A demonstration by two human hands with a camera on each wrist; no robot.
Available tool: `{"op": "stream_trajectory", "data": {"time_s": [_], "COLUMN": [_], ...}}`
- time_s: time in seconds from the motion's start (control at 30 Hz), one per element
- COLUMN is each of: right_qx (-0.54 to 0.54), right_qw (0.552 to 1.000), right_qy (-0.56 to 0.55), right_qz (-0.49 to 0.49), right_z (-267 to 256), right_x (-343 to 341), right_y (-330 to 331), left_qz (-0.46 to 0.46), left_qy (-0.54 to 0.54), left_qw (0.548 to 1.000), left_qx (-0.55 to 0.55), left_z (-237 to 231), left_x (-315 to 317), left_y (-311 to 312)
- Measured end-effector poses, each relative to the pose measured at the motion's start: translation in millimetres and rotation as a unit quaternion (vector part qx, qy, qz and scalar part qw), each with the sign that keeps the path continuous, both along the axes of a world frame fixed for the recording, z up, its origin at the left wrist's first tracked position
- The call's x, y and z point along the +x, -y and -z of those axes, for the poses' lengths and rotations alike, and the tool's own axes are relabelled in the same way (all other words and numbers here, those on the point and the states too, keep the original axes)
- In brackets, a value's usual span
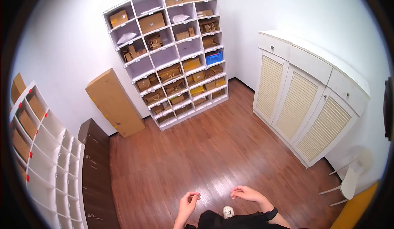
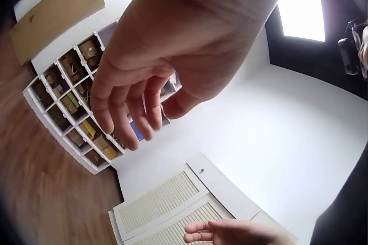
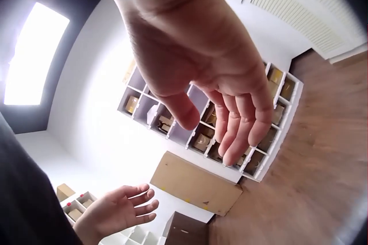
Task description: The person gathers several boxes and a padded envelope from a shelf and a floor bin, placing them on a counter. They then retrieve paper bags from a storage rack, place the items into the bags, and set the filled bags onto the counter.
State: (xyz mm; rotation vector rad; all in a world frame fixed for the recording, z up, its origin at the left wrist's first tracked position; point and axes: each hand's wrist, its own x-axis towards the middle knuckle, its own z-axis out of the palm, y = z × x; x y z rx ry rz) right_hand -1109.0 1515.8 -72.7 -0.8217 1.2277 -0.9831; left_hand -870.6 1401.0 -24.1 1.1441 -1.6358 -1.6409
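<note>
While nothing is gripped by the open left hand (image 1: 187, 204) or right hand (image 1: 248, 194), cardboard boxes (image 1: 152, 22) are seen stored in the far shelving unit (image 1: 164, 58); what remains cannot be judged.

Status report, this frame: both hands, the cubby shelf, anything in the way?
Left hand open, holding nothing. Right hand likewise. Cubby shelf across the room, boxes and bags in many compartments. Only wood floor seen between.

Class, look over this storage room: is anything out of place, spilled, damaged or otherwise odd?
Nothing looks spilled or damaged. Mildly odd: one blue crate stands out by colour among the cardboard boxes and paper bags on the white cubby shelf.
</note>
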Motion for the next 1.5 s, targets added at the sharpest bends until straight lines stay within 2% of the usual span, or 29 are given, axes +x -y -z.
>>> {"op": "stream_trajectory", "data": {"time_s": [0.13,0.27,0.33,0.4,0.43,0.53,0.57,0.7,0.87,0.97,1.1,1.17,1.27,1.37,1.47,1.5], "right_qx": [0.054,0.063,0.041,0.030,0.024,0.016,0.044,0.017,0.025,0.050,0.082,0.088,0.038,0.036,0.028,0.023], "right_qw": [0.997,0.969,0.943,0.942,0.940,0.956,0.953,0.943,0.946,0.966,0.942,0.932,0.938,0.946,0.922,0.930], "right_qy": [-0.050,-0.219,-0.314,-0.324,-0.334,-0.287,-0.293,-0.334,-0.322,-0.252,-0.322,-0.349,-0.341,-0.313,-0.377,-0.355], "right_qz": [-0.026,-0.094,-0.102,-0.079,-0.065,-0.058,-0.060,-0.011,0.036,0.034,0.040,0.036,0.055,0.080,0.080,0.094], "right_z": [8,11,1,-8,-13,-22,-39,-31,-27,-20,2,-1,17,17,42,43], "right_x": [-39,-78,-93,-105,-115,-143,-149,-179,-187,-200,-232,-245,-269,-291,-319,-325], "right_y": [18,66,102,139,160,215,234,291,323,332,361,392,452,523,588,607], "left_qz": [-0.013,-0.067,-0.067,-0.047,-0.043,-0.028,-0.033,-0.052,-0.006,0.031,0.040,0.027,0.011,-0.014,0.028,0.054], "left_qy": [0.028,0.030,0.061,0.085,0.050,0.099,0.116,0.016,0.031,0.024,0.027,-0.002,-0.012,-0.014,0.119,0.104], "left_qw": [0.999,0.996,0.994,0.994,0.996,0.994,0.993,0.998,0.999,0.998,0.998,0.999,0.999,0.999,0.992,0.992], "left_qx": [0.011,0.054,0.055,0.042,0.054,0.023,0.015,-0.008,0.013,0.047,0.037,0.043,0.037,0.034,-0.001,-0.040], "left_z": [23,59,77,108,131,128,101,94,68,65,61,61,57,66,55,42], "left_x": [-10,-9,-11,-15,-16,-52,-73,-121,-160,-179,-209,-221,-240,-266,-301,-317], "left_y": [35,80,109,146,168,231,247,316,354,369,394,415,461,521,581,596]}}
